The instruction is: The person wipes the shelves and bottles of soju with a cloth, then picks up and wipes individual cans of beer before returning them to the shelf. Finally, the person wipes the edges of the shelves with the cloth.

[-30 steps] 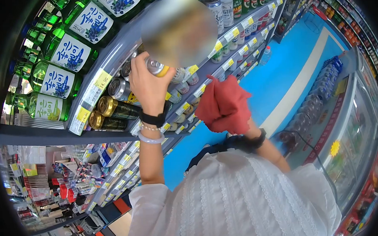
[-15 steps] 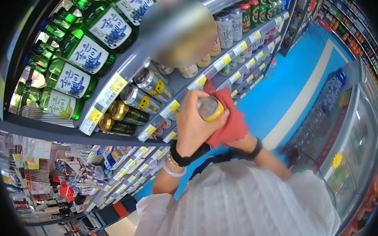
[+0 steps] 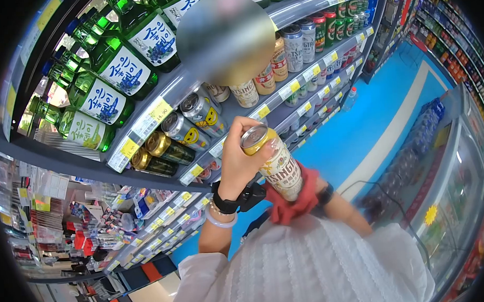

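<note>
A gold and cream beer can point(image 3: 281, 168) is tilted in front of my chest, its silver lid turned up and to the left. My left hand point(image 3: 241, 156) is wrapped round the upper part of the can, near the lid. Around the lower end of the can lies a red cloth point(image 3: 302, 198). My right hand point(image 3: 316, 190) is at the cloth, its fingers hidden under it. The lid looks closed, and the label faces up toward me.
Beer cans point(image 3: 293, 44) stand on the shelf ahead. Green bottles point(image 3: 121, 70) line the upper left shelf, above silver cans point(image 3: 203, 113) and black-gold cans. A glass-topped freezer point(image 3: 447, 195) is at the right, beside the blue floor point(image 3: 334, 135) with a bottle point(image 3: 351, 98).
The can has tipped so its label shows, and the red cloth has moved down from beside its top to its lower end. My right hand has moved down with the cloth.
</note>
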